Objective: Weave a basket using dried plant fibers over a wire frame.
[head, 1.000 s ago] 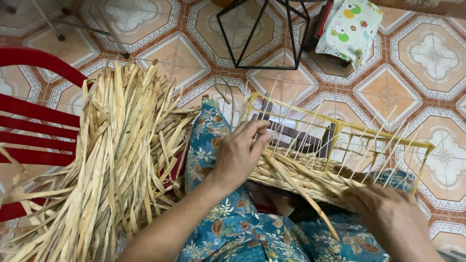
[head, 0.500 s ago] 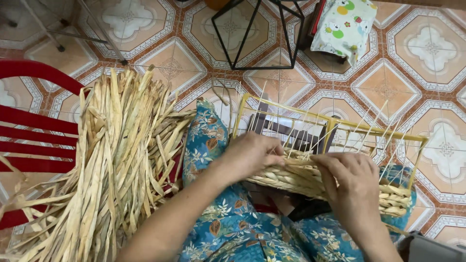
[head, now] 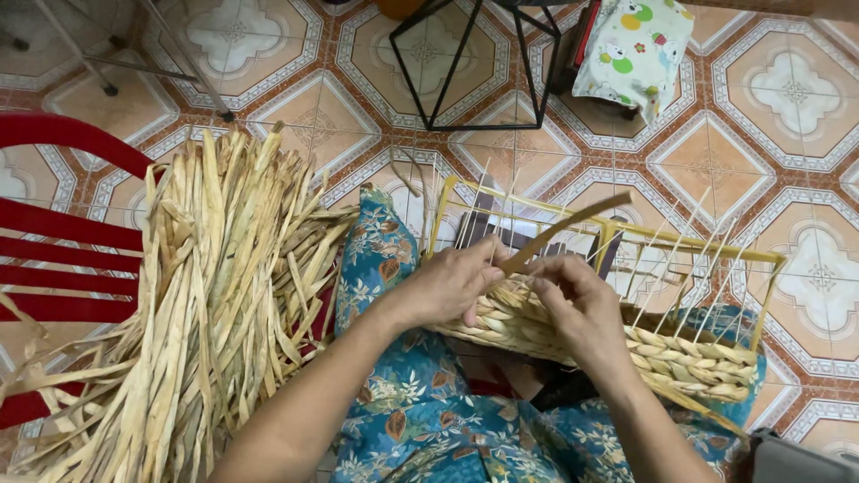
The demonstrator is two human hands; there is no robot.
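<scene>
A: What did the person's hands have hold of?

B: Both were on the half-woven basket of pale braided straw on a yellow wire frame, which lay across the lap. Left hand rested on the woven rim, fingers curled and pressed together w/ the tips on a flat tan straw strip. Right hand pinched the same strip's lower end betw. thumb and forefinger.

A: And the strip itself?

B: It slanted up and to the right, above the frame's top wire.

A: Anything else nearby?

B: A big heap of loose dried straw strips lay just left of the lap, over a red slatted plastic chair. A black wire stand stood on the patterned tiled floor, well apart.
</scene>
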